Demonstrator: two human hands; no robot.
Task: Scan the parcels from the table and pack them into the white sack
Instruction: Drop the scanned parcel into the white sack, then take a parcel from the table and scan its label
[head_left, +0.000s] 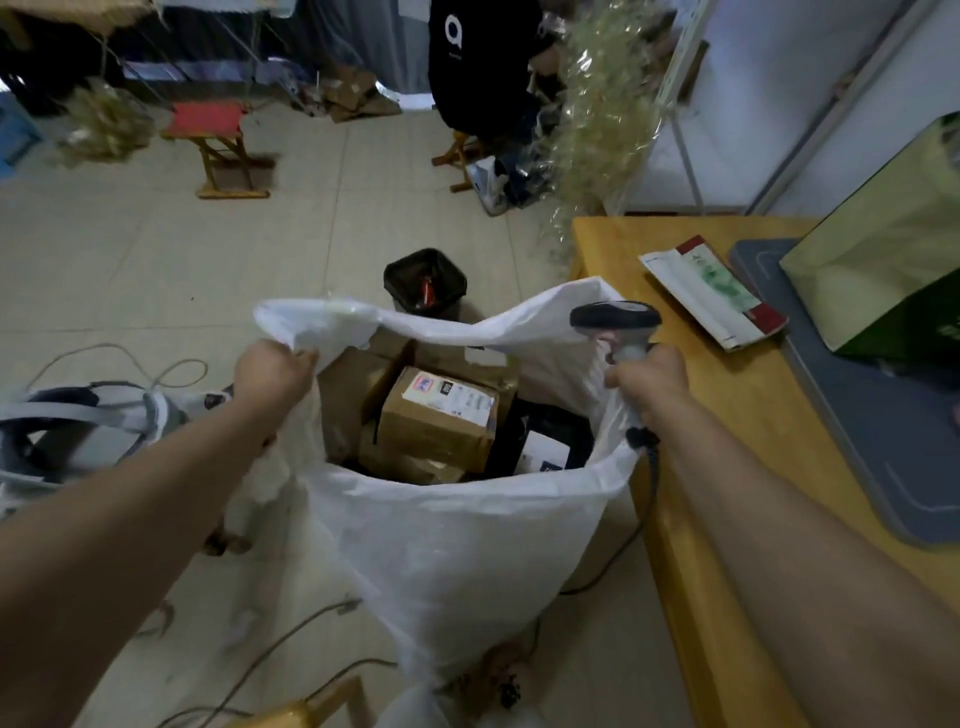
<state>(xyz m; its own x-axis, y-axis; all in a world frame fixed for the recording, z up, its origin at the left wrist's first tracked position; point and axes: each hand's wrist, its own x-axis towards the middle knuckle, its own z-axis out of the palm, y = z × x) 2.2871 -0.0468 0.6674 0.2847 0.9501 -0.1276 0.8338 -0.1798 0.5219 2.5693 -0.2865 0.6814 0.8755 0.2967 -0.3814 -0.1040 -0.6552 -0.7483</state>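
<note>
The white sack (457, 540) stands open on the floor beside the wooden table (691, 545). Inside it lie several cardboard parcels; the top one (436, 421) carries a white label, and a black parcel (550, 441) sits at the right. My left hand (275, 371) grips the sack's left rim. My right hand (649, 384) grips the handle of a grey barcode scanner (615, 317) and also pinches the sack's right rim. A white and red flat envelope (711, 291) lies on the table. A green box (883, 244) stands on a grey mat (857, 415).
A black bin (425, 280) stands on the tiled floor behind the sack. Cables (291, 639) trail across the floor at the bottom left. A red folding stool (215, 145) and a seated person in black (483, 67) are farther back. A grey and white bag (93, 415) sits at the left.
</note>
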